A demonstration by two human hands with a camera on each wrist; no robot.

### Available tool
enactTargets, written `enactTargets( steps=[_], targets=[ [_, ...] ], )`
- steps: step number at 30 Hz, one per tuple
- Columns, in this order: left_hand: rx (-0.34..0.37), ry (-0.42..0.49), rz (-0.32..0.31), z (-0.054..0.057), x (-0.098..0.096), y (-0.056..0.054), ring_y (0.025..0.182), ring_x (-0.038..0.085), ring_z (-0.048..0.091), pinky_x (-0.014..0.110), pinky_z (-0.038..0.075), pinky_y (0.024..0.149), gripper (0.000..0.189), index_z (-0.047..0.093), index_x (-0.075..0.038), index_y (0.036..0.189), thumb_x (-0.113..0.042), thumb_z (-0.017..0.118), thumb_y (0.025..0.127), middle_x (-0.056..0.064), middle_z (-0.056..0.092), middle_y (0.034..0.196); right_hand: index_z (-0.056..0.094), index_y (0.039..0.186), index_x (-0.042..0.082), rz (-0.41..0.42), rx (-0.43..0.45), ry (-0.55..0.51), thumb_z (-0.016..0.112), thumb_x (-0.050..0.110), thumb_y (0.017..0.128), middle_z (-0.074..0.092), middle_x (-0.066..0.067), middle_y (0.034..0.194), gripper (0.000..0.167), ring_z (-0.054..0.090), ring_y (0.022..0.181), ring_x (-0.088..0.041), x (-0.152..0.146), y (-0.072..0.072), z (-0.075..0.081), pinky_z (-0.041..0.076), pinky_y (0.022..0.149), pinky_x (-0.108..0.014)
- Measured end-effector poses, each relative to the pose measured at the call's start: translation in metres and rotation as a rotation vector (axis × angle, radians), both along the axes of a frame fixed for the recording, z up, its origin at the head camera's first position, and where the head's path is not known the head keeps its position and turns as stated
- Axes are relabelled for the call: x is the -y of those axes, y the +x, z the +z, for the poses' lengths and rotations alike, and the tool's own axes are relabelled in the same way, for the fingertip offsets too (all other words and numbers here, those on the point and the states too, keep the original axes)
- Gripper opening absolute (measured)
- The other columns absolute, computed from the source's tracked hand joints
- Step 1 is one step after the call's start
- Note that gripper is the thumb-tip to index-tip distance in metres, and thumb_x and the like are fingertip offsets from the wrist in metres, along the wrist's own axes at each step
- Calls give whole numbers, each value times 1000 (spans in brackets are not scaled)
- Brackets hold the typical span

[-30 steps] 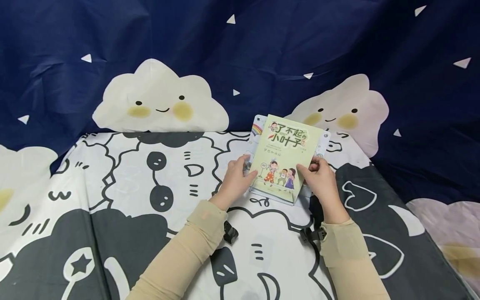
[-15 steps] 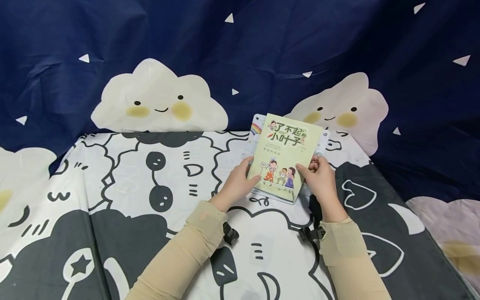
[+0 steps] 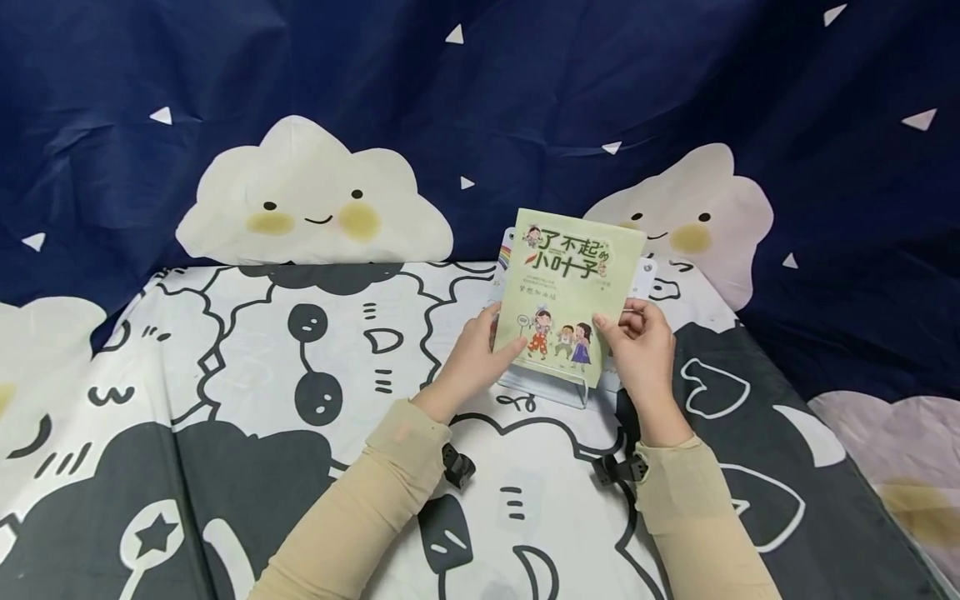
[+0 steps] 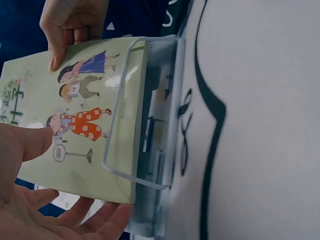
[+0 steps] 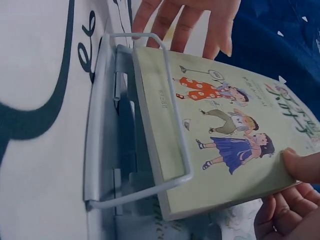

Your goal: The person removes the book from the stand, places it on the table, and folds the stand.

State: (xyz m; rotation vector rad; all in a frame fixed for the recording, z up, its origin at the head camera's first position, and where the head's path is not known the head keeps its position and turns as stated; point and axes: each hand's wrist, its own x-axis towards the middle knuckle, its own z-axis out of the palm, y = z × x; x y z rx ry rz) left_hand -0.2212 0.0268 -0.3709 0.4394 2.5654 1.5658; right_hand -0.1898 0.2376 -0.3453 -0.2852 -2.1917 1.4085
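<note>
A pale green book (image 3: 558, 287) with cartoon children on its cover leans back in a reading stand (image 3: 540, 385). Its bottom edge sits above the stand's ledge (image 4: 173, 115), behind a thin wire holder (image 5: 175, 107). My right hand (image 3: 647, 354) pinches the book's right side, thumb on the cover and fingers curled behind. At the left edge is my left hand (image 3: 471, 354); its fingers are loosely extended and its thumb overlaps the cover in the head view. The right wrist view shows those left fingers spread beside the book's edge.
The stand's patterned back panel (image 3: 645, 275) shows past the book's sides. Beneath is a black-and-white cartoon cloth (image 3: 360, 333), with a dark blue cloud-print curtain (image 3: 525, 100) behind. A black wrist camera (image 3: 457, 467) is at the left cuff, another (image 3: 622, 469) at the right.
The book has risen and shifted slightly left, uncovering the stand's ledge beneath it. Both hands stay at its sides; the left has edged slightly upward.
</note>
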Motion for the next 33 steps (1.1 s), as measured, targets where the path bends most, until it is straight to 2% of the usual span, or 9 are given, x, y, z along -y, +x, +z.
enactTargets(
  steps=[2,5,13,19,27,33],
  targets=[
    [-11,4,10,3,0,0,122,32,55,44,47,105,72,28,-7,155,-35,61,98,22,49,137,56,114,-6,16,-40,-44,75,7,87,57,27,70,36,56,66,11,1,1,3,45,61,-7],
    [-31,19,34,7,1,1,118,31,57,44,49,101,69,31,-8,154,-35,60,98,20,51,133,55,112,-5,42,-86,-97,75,3,87,58,30,69,33,57,67,10,3,4,8,46,61,-8],
    [-100,53,92,16,6,5,105,29,55,41,49,88,59,40,-9,150,-32,58,99,17,52,125,55,104,3,107,-145,-219,70,-6,87,65,22,70,25,63,65,7,6,7,16,49,60,-9],
    [-152,60,129,24,16,10,98,26,55,36,49,84,51,48,-8,143,-29,60,99,14,54,117,54,103,7,171,-120,-323,67,-8,88,66,18,68,25,59,59,5,12,9,19,47,55,-11],
    [-189,73,138,32,33,16,89,22,56,30,49,77,45,53,-6,136,-26,63,97,10,56,107,56,107,3,221,-53,-333,66,-6,90,66,19,65,22,54,55,0,21,12,21,45,53,-15],
    [-178,72,136,34,44,23,85,20,55,26,46,70,44,54,-4,132,-26,65,96,10,58,107,57,112,1,251,-31,-345,68,-3,90,68,17,68,25,55,55,-1,26,15,22,43,53,-16]
  ],
)
